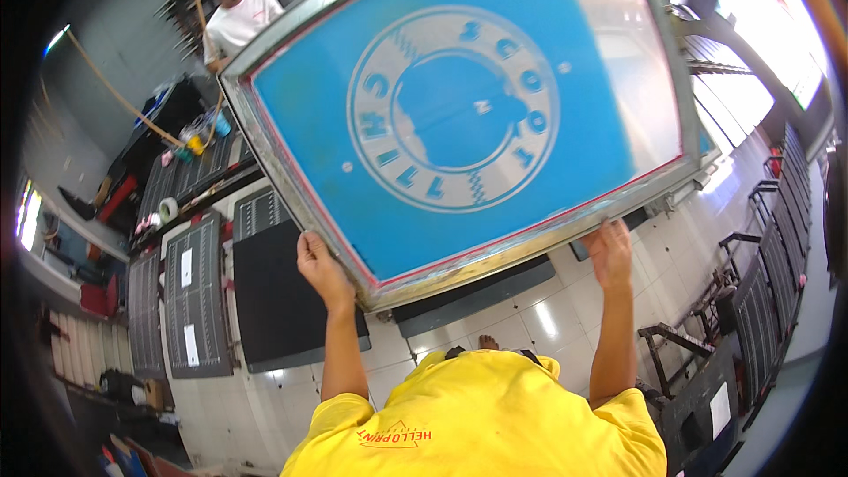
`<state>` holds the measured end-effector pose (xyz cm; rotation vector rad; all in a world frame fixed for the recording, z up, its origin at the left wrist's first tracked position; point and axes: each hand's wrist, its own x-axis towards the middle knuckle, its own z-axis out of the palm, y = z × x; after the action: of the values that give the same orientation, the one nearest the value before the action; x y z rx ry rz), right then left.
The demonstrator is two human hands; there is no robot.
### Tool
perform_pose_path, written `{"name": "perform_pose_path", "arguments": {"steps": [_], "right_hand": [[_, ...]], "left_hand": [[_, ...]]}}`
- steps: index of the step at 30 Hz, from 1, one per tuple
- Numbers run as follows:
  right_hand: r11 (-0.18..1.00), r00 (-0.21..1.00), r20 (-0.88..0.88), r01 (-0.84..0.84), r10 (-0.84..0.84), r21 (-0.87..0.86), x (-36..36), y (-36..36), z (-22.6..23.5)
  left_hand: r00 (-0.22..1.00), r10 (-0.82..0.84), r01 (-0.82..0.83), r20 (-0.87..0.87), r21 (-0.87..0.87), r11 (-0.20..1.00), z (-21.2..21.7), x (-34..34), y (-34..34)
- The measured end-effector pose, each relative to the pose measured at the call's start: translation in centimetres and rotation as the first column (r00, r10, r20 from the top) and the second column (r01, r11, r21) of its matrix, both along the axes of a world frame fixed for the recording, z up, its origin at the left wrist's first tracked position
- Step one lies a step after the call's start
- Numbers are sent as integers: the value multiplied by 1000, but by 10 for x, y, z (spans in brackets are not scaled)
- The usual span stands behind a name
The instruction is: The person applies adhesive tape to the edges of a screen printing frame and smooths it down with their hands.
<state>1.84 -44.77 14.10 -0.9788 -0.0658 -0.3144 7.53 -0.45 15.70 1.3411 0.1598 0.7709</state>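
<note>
Yellow shirt [477, 415] is close, arms [345, 349] fwd, L hand [325, 274] & R hand [609, 256] gripping framed screen [300, 150].

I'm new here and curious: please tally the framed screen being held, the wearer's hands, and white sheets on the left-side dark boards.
Framed screen: 1
Hands: 2 (left hand, right hand)
White sheets: 2 (upper sheet, lower sheet)
Total: 5

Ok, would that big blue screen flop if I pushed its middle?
Probably not much: its blue sheet looks stretched flat, so it might give slightly. The silver frame looks metal, so its edges are likely stiff. It's wide, so it could tip if the left hand or right hand let go.
</note>
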Motion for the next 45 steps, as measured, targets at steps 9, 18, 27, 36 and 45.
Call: {"name": "perform_pose_path", "arguments": {"steps": [9,18,27,36,45], "right_hand": [[918,804,-448,-376,390,124,-4,118,-103],[900,615,-672,-388,412,197,-18,160,-133],[908,584,-714,-376,387,185,-17,169,-145],[918,583,-739,-379,338,120,-16,165,-148],[849,505,-829,-523,239,-73,-5,163,-135]], "left_hand": [[857,276,-180,-435,249,952,-86,-99,139],[757,293,-130,-583,305,943,-139,-109,180],[720,365,-78,-591,454,888,-138,-69,183],[725,327,-10,-606,466,885,-152,-57,183],[633,560,53,-534,752,657,-168,-55,197]]}}
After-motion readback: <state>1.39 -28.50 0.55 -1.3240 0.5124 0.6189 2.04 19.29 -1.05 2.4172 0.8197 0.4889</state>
